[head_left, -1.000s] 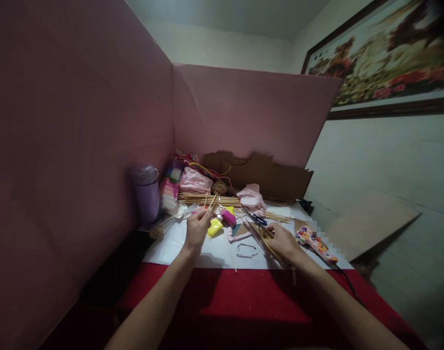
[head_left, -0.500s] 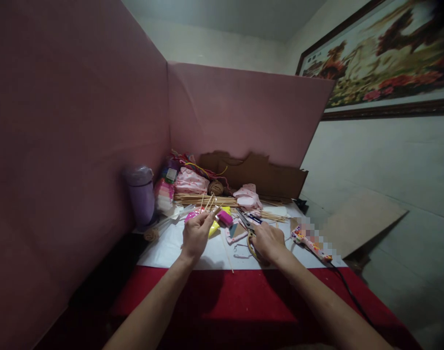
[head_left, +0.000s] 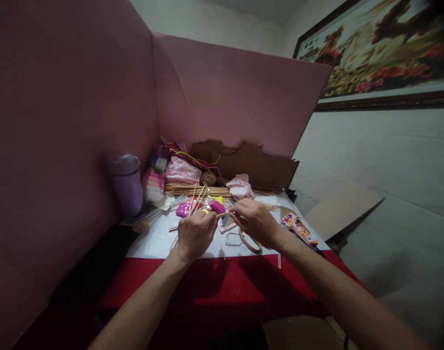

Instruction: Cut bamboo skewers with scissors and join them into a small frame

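2 hands hold sticks near pink-filled packets.

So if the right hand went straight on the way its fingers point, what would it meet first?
Beyond the stick at its fingertips, the right hand would likely meet the left hand first; one view leaves depth unclear.

A stick spans my left hand and right hand above the table. A container stands left, a glue gun right; behind, a twine ball sits between skewers and cardboard.
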Demonstrator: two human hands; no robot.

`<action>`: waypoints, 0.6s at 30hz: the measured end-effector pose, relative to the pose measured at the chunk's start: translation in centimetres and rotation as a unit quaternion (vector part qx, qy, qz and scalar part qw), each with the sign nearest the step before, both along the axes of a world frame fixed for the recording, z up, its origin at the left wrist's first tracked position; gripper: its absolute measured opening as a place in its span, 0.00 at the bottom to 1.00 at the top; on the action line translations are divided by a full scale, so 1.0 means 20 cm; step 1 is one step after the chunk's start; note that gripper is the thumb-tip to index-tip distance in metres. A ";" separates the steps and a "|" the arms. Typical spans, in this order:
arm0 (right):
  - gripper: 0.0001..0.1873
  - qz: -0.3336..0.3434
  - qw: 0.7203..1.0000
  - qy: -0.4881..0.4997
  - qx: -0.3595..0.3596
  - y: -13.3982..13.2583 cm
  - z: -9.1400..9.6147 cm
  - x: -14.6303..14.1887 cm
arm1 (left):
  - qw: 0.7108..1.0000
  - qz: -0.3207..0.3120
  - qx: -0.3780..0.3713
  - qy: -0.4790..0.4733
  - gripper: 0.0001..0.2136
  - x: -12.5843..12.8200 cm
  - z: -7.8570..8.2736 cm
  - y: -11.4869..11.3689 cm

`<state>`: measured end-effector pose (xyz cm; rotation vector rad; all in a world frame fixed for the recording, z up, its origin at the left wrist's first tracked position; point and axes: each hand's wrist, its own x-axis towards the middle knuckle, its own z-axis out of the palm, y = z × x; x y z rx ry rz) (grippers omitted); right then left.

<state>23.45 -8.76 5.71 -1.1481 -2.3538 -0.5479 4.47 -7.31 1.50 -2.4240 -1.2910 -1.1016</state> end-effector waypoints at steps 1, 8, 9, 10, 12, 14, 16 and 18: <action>0.10 0.008 1.000 -0.003 -0.004 0.01 0.00 0.01 | 1.000 0.006 0.007 0.011 0.17 0.00 0.00 0.00; 0.09 0.082 0.994 -0.040 -0.057 0.03 0.06 0.04 | 0.999 0.018 -0.006 0.045 0.17 0.00 0.01 -0.01; 0.09 0.089 0.993 -0.042 -0.062 0.04 0.06 0.04 | 0.999 0.019 -0.012 0.049 0.18 0.00 0.01 -0.01; 0.09 0.092 0.993 -0.043 -0.065 0.05 0.06 0.04 | 0.998 0.020 -0.021 0.053 0.18 0.00 0.01 -0.01; 0.08 0.088 0.993 -0.047 -0.063 0.07 0.03 0.04 | 0.997 0.025 -0.040 0.059 0.18 0.00 0.02 -0.01; 0.08 0.073 0.995 -0.044 -0.050 0.08 0.01 0.03 | 0.996 0.034 -0.056 0.061 0.19 0.00 0.02 -0.01; 0.09 0.058 0.997 -0.031 -0.037 0.09 -0.02 0.02 | 0.995 0.045 -0.066 0.059 0.19 0.00 0.02 -0.01; 0.10 0.048 0.998 -0.019 -0.030 0.10 -0.05 0.00 | 0.994 0.054 -0.074 0.055 0.19 0.00 0.01 -0.02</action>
